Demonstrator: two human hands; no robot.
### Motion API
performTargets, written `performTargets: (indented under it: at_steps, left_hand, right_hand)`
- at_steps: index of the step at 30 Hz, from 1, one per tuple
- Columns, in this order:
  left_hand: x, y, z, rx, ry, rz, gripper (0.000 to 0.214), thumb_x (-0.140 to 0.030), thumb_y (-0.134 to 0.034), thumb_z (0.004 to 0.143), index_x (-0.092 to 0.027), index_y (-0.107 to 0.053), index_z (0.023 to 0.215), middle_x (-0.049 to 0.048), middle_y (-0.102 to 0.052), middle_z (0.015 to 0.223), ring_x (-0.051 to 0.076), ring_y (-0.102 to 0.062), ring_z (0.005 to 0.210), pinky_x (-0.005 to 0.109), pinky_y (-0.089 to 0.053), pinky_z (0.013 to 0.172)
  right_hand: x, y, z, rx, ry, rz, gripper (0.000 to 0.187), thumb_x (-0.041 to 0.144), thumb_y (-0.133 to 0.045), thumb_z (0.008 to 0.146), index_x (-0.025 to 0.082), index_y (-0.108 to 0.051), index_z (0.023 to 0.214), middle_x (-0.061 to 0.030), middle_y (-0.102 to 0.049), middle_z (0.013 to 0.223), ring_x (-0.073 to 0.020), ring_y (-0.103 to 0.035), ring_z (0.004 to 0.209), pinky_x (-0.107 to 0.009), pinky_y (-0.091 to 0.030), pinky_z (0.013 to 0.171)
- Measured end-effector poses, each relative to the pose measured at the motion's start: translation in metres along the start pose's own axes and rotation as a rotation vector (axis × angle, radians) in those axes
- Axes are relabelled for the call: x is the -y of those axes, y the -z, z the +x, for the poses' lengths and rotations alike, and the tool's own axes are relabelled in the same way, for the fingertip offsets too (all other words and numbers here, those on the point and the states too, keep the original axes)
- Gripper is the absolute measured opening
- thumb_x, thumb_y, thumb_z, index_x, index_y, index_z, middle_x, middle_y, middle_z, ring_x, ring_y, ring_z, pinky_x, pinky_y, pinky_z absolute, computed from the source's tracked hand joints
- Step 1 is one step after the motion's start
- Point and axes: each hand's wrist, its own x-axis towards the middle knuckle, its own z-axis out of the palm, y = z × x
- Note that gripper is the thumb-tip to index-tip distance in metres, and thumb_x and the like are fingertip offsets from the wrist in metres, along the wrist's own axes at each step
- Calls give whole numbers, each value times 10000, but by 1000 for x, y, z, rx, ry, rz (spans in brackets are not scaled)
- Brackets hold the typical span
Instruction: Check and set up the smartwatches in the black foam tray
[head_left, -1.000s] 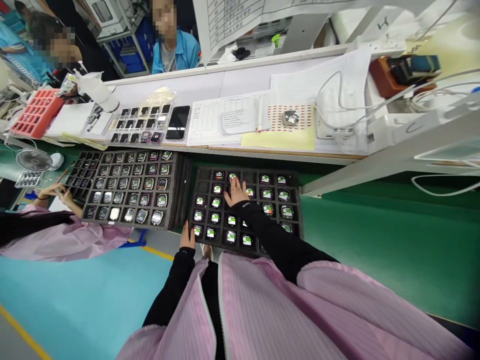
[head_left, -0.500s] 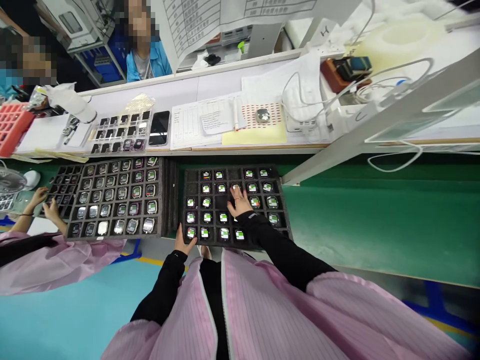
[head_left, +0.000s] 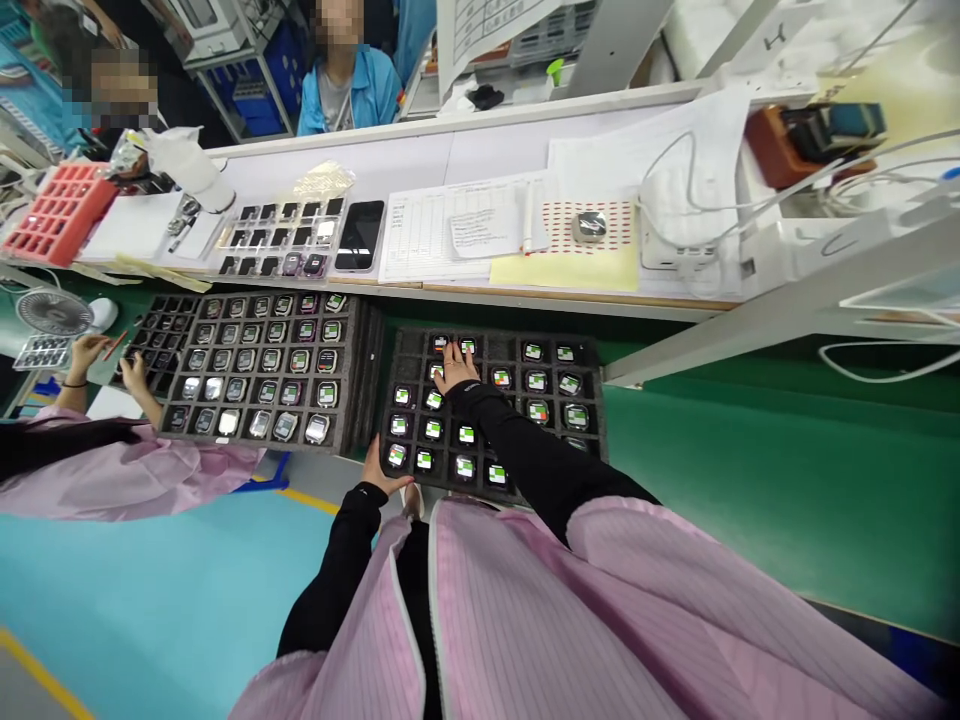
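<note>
A black foam tray [head_left: 596,400] lies on the green belt in front of me, its pockets holding several small watch bodies with lit green and white screens. My right hand [head_left: 452,368] reaches over its far left part, fingers spread flat on the watch bodies [head_left: 535,381] there. My left hand [head_left: 380,468] grips the tray's near left corner, thumb on top beside a lit watch body. Both my arms wear black sleeves under a pink striped smock.
A second, larger tray [head_left: 352,370] of watch bodies sits to the left, where another person's hands [head_left: 112,362] work. Behind the belt a white bench holds papers [head_left: 442,225], a phone [head_left: 360,235], a red grid tray [head_left: 56,205] and cables. Two people sit beyond.
My right hand has moved from the tray's middle to its far left rows. My left hand stays at the near left corner. The camera view shifted slightly.
</note>
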Motion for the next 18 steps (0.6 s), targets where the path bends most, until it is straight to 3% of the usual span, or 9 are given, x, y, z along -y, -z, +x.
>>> performTargets:
  at_steps: [6, 10, 14, 18]
  left_hand:
    - [4, -1, 1, 0, -9, -3, 1197, -465, -880, 500, -159, -280, 1491, 210, -347, 1521, 370, -308, 1436, 529, -260, 1198]
    - [10, 2, 3, 55, -35, -22, 1247, -456, -885, 491, -182, -225, 1513, 195, -320, 1542, 370, -278, 1449, 530, -240, 1206]
    - [13, 1, 5, 31, -67, -5, 1257, -437, -885, 478, -204, -215, 1516, 182, -318, 1547, 360, -283, 1449, 524, -245, 1206]
    - [12, 0, 7, 27, -38, 8, 1264, -434, -886, 478, -228, -194, 1515, 171, -318, 1550, 364, -283, 1449, 540, -247, 1203]
  right_hand:
    - [-5, 3, -14, -27, -5, -15, 752, 363, -327, 917, -127, -195, 1472, -281, -305, 1538, -320, -188, 1484, -518, -85, 1215]
    - [-26, 14, -39, -121, -98, 16, 727, 349, -316, 918, -109, -205, 1471, -286, -348, 1513, -336, -202, 1474, -569, -134, 1193]
    - [-66, 25, -88, -230, -303, 39, 688, 337, -314, 911, -73, -262, 1461, -286, -372, 1494, -367, -241, 1451, -604, -195, 1158]
    - [-108, 34, -160, -353, -547, 57, 680, 347, -343, 897, -44, -313, 1453, -296, -413, 1458, -412, -270, 1426, -656, -239, 1108]
